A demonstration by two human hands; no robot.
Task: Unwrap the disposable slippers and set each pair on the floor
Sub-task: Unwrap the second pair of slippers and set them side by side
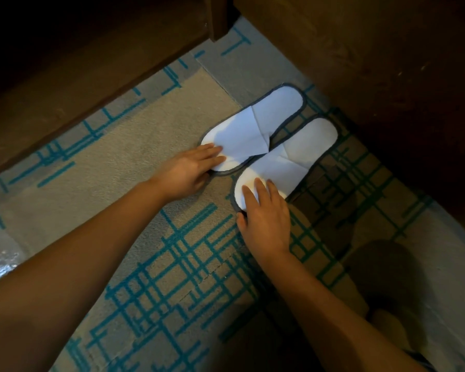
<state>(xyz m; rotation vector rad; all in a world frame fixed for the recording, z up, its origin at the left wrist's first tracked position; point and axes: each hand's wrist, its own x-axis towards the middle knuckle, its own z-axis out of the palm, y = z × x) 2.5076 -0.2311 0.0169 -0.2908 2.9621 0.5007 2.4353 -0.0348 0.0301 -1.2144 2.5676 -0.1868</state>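
A pair of flat white disposable cloth slippers with dark grey piped edges lies side by side on the floor, a grey-beige carpet (134, 146) crossed with teal line patterns, close to dark wooden furniture (387, 76). The left slipper (255, 124) and the right slipper (287, 159) touch or nearly touch at the middle, toes toward the person, heels pointing away. Both are already out of their wrapping.

The left hand (188, 170) lies open, fingers flat on the toe of the left slipper, thumb at its edge. The right hand (266, 213) is likewise open and spread, fingertips pressing the toe of the right slipper; neither hand grips anything. A crinkled clear plastic wrapper (0, 259) lies at the left edge of the view, well apart.

This looks like the final straightening of the pair. The risks are small ones: the slippers are thin and light, so a push from flat fingers could skew one or slide it over its neighbour, and the folded upper bands could crease or stay flattened. The right side lies in shadow, so misalignment there would be hard to notice
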